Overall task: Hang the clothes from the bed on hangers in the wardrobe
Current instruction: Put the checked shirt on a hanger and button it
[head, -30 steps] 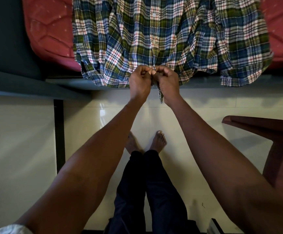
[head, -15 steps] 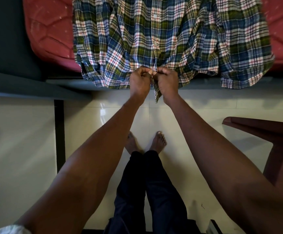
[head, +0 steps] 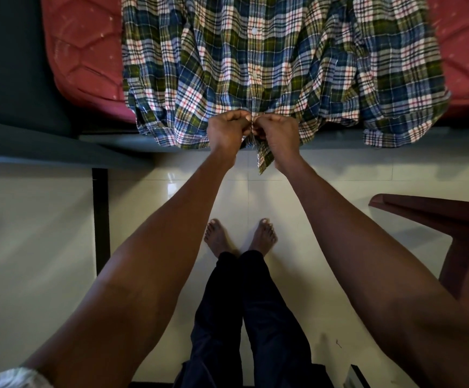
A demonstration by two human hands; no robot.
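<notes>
Pale glossy floor tiles (head: 325,175) fill the near half of the view, with a dark bed frame (head: 31,152) crossing the far left and one black leg (head: 100,219) standing down to the floor. On the frame lies a red mattress (head: 84,60), its quilted edge showing on both sides of a plaid shirt (head: 283,60) spread flat across it. That shirt, checked in blue, green, white and red, lies front up with its button placket running down the middle and its hem hanging over the near edge of the bed. A brown wooden piece of furniture (head: 437,217) juts in from the right, well apart from the shirt. The person stands barefoot in dark trousers (head: 244,317) facing the bed, both forearms reaching out. At the bottom of the placket the left hand (head: 226,131) and the right hand (head: 279,133) meet, knuckles almost touching, each grip closed narrow and pinching the shirt's front edge by the hem. A small flap of cloth hangs down between the wrists.
</notes>
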